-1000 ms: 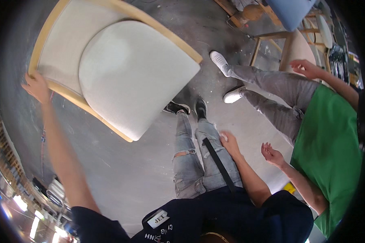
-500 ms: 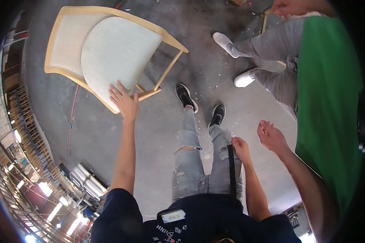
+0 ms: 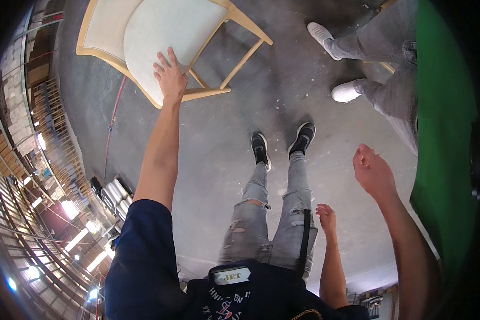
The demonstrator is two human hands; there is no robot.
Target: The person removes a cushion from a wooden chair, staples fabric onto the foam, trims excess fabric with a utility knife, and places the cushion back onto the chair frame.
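Note:
A wooden-framed chair (image 3: 250,50) with a pale upholstered seat and back stands at the upper left. Over the near part of its round seat (image 3: 170,26) is my left hand (image 3: 172,79), its fingers spread; whether the palm presses on it I cannot tell. My right hand (image 3: 326,217) hangs beside my right thigh, near a black strap (image 3: 306,240). Its fingers are loosely bent and apart, with nothing visible in them.
On the right stands another person in a green garment (image 3: 447,133), with grey trousers and white shoes (image 3: 346,92). That person's hand (image 3: 373,169) is near my right side. White rolls (image 3: 117,194) lie at the left. A red line (image 3: 113,113) crosses the grey floor.
The chair and floor have shifted up and to the right in view. My left hand stays at the seat. My right hand has moved away from my thigh and its fingers have loosened.

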